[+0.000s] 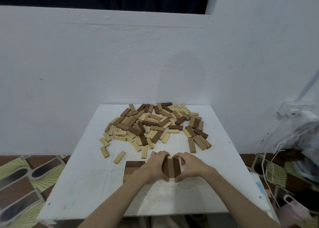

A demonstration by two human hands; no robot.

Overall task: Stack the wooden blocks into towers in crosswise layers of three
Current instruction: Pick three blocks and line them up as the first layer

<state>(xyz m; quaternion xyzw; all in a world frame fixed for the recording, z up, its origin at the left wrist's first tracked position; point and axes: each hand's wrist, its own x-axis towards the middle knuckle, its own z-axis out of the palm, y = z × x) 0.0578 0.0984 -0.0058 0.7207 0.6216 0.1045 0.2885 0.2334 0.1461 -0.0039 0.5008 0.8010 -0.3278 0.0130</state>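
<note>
1. Left hand (pixel 154 165) and right hand (pixel 189 166) curl round a layer of three blocks (pixel 171 167) at the near middle of the white table (pixel 82 184), squeezing its sides.
2. Loose pile (pixel 151 124) lies beyond; another low stack (pixel 133 168) sits just left.
3. Blocks look light, rigid and smooth; best gripped across the long sides, since they likely slide easily.

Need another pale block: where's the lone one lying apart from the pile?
Head view: the lone pale block lies left of the left hand, just beyond the dark layer.
</note>
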